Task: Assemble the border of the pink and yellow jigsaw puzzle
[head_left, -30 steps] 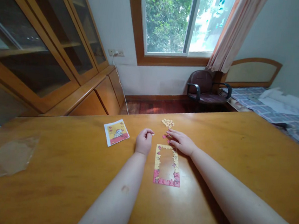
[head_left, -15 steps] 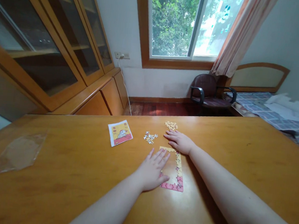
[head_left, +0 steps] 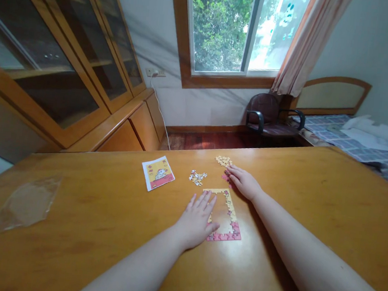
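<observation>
My left hand [head_left: 198, 220] lies flat with fingers spread over the left side of a jigsaw puzzle border [head_left: 234, 215], yellow above and pink below, hiding part of it. Beyond the border, my right hand [head_left: 244, 181] rests with its fingers stretched out. Its fingertips touch or partly cover a small heap of pink puzzle pieces [head_left: 226, 176]. Just past those lies a pile of yellow pieces [head_left: 223, 160]. A pile of mostly white pieces [head_left: 197, 178] sits left of the right hand. Farther left is a picture card [head_left: 158, 174] with a white animal on yellow and pink.
A clear plastic bag [head_left: 26, 200] lies on the left of the wooden table [head_left: 104, 219]. Past the far edge stand a dark office chair [head_left: 265, 116] and a bed [head_left: 353, 129]. A glass-door cabinet [head_left: 95, 63] rises at the left.
My right hand has shifted to the right, uncovering pink pieces. The puzzle border has turned slightly under my left hand, which stays on it. The view has tilted a little.
</observation>
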`<action>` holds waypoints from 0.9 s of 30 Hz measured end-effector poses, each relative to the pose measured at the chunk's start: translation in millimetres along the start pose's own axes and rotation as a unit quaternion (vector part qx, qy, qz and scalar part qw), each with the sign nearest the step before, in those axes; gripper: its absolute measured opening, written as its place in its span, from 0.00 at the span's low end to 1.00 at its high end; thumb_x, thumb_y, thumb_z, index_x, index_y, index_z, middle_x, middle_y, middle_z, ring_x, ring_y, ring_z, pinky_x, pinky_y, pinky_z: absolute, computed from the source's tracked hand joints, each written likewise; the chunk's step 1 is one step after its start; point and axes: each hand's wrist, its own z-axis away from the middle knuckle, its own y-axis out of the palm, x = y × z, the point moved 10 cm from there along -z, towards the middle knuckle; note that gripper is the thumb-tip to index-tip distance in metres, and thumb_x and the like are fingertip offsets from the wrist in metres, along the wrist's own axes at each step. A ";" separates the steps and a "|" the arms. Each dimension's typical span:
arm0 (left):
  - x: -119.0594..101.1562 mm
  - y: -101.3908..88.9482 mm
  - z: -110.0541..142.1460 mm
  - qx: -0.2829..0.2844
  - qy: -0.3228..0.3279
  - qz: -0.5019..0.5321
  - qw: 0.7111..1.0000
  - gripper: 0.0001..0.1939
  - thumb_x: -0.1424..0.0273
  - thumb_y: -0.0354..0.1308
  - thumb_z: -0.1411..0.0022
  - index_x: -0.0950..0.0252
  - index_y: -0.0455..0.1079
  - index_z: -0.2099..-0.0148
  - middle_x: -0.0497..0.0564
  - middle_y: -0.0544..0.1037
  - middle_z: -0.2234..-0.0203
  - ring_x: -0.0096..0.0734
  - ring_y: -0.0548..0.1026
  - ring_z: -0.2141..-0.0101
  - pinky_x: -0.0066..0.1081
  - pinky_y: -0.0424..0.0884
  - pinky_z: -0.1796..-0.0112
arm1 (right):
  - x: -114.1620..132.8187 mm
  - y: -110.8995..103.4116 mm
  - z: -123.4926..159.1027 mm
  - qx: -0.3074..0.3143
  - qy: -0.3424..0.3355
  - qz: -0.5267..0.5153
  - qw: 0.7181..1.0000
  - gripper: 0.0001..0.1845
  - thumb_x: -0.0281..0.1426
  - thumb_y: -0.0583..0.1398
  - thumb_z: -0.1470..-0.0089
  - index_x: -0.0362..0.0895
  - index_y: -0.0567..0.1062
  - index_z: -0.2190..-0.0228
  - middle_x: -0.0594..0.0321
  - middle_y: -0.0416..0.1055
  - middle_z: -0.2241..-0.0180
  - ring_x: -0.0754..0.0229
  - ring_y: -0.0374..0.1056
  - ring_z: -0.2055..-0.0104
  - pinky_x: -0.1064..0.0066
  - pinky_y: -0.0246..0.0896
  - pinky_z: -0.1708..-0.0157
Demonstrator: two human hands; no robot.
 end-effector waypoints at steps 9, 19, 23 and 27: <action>25.5 -9.9 0.8 -0.006 -0.039 0.021 0.999 0.37 0.55 0.46 0.36 0.65 0.41 0.31 0.57 0.42 0.33 0.41 0.39 0.34 0.48 0.38 0.37 | -9.9 -25.2 19.4 -0.047 0.059 -0.019 0.997 0.14 0.34 0.54 0.42 0.45 0.76 0.58 0.54 0.74 0.57 0.52 0.68 0.53 0.58 0.63 0.49; 24.6 -5.3 -1.2 0.001 -0.042 0.008 0.999 0.36 0.58 0.47 0.37 0.63 0.43 0.31 0.55 0.44 0.33 0.42 0.42 0.34 0.49 0.38 0.37 | 5.5 -16.0 9.6 -0.009 0.002 0.054 0.999 0.13 0.32 0.54 0.41 0.46 0.78 0.62 0.57 0.75 0.60 0.54 0.68 0.57 0.62 0.61 0.53; 25.7 -4.4 -2.3 -0.008 -0.053 0.015 0.998 0.36 0.58 0.48 0.37 0.63 0.44 0.31 0.55 0.44 0.33 0.43 0.42 0.34 0.50 0.39 0.37 | 3.1 -20.0 10.3 -0.018 0.032 0.095 0.995 0.11 0.32 0.55 0.42 0.47 0.79 0.65 0.57 0.75 0.62 0.54 0.68 0.59 0.62 0.61 0.56; 26.4 -4.3 -2.8 -0.011 -0.064 0.018 0.998 0.35 0.58 0.48 0.38 0.62 0.46 0.32 0.55 0.46 0.33 0.44 0.43 0.34 0.50 0.40 0.37 | 0.1 -27.4 11.7 -0.041 0.069 0.117 0.990 0.11 0.33 0.57 0.43 0.46 0.79 0.69 0.57 0.74 0.66 0.54 0.68 0.62 0.64 0.61 0.59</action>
